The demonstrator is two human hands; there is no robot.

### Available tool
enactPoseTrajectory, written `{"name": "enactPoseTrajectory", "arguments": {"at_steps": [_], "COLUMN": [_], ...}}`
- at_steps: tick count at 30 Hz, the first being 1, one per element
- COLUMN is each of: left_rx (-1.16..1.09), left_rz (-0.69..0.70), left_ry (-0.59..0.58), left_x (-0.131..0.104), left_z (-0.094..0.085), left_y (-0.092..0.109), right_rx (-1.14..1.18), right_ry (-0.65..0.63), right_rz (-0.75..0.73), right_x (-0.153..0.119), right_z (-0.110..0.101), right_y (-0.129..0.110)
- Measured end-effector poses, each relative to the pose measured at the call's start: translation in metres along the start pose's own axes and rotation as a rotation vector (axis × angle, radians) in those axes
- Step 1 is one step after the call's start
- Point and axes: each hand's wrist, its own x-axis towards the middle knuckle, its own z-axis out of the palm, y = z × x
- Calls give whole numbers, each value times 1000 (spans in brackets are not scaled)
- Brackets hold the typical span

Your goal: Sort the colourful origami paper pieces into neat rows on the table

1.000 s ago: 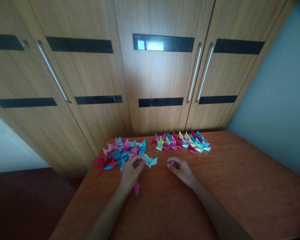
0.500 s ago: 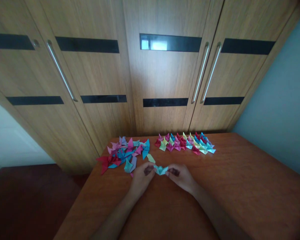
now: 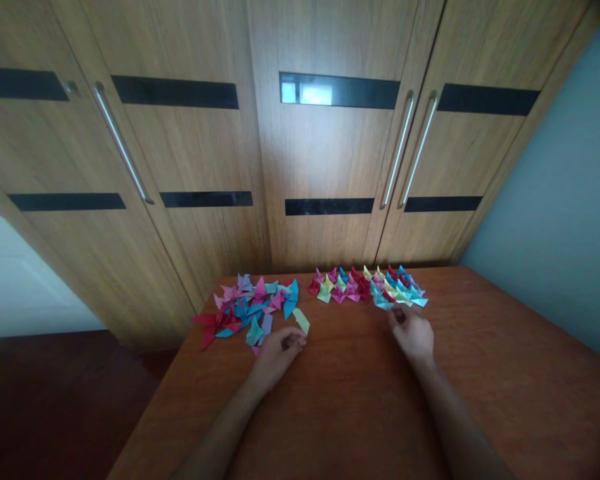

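Observation:
A light blue origami figure [image 3: 381,302] is pinched in the fingertips of my right hand [image 3: 414,331], at the front edge of the rows of origami figures [image 3: 353,288]. Those rows hold pink, red, yellow and blue folded pieces with raised points, and my fingers cover part of the front row. My left hand [image 3: 279,357] rests lower left with fingers curled in and nothing seen in them. Just above its fingertips lies a pale yellow-green folded paper [image 3: 301,321]. Beside it spreads a loose pile of flatter origami pieces [image 3: 250,303] in pink, purple, blue and red.
All of this lies on a reddish-brown wooden table [image 3: 330,413]. Behind its far edge stands a wooden wardrobe [image 3: 325,160] with long metal handles [image 3: 397,150]. A pale blue wall [image 3: 555,200] rises on the right, and dark red floor [image 3: 65,400] shows at the left.
My right hand has carried the light blue figure from between both hands, right and away from me, to the front row. My left hand has let go of it and drawn slightly back.

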Motion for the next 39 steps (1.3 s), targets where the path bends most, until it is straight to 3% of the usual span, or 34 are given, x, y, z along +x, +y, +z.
{"name": "enactPoseTrajectory", "arguments": {"at_steps": [5, 13, 25, 28, 34, 39], "left_rx": [129, 266, 284, 321, 427, 471], "left_rz": [-17, 25, 77, 93, 101, 77], "left_ry": [-46, -34, -43, -48, -174, -109], "left_x": [-7, -14, -19, -31, -60, -62], "left_z": [-12, -21, -16, -9, 6, -6], "left_y": [4, 9, 20, 26, 32, 24], "right_rx": [-213, -303, -315, -316, -300, -274], "right_ry": [-134, -289, -270, -260, -301, -335], "right_rz": [118, 121, 122, 102, 113, 101], "right_x": [-3, -1, 7, 7, 9, 2], "right_z": [-6, 4, 17, 18, 18, 13], "right_y": [-5, -17, -19, -16, -13, -12]}}
